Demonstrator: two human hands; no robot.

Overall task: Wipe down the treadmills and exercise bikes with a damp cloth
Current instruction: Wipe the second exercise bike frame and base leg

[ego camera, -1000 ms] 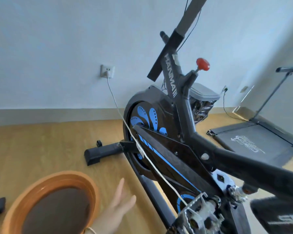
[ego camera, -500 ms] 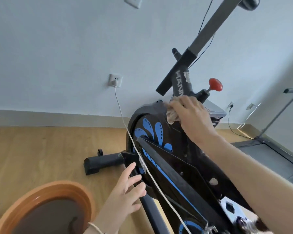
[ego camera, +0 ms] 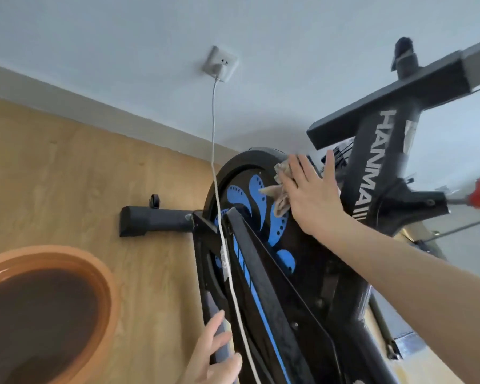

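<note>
Pressing flat with fingers spread, the right hand (ego camera: 311, 195) now pins a crumpled beige cloth (ego camera: 280, 189) against the upper part of the exercise bike's flywheel cover (ego camera: 257, 195); a moment ago that hand sat higher, up by the frame post, and a second ago it was not on the bike at all. So the wiping has begun and has worked down from the post onto the black cover with its blue petal pattern. I'd judge only a small part of this bike done, and the treadmill seen earlier is out of sight now.

The left hand (ego camera: 214, 356) has come forward too: its fingers are loosely apart and rest against the lower frame bar (ego camera: 219, 336), gripping nothing that I can make out, just beside a white charging cable (ego camera: 215, 173) that runs down from the wall socket (ego camera: 221, 63) across the flywheel.

Little of the cloth shows, bunched and folded at the hand's left edge. An orange basin (ego camera: 67, 263) stands on the wooden floor (ego camera: 67, 176) at near left, with dark water in it.
</note>
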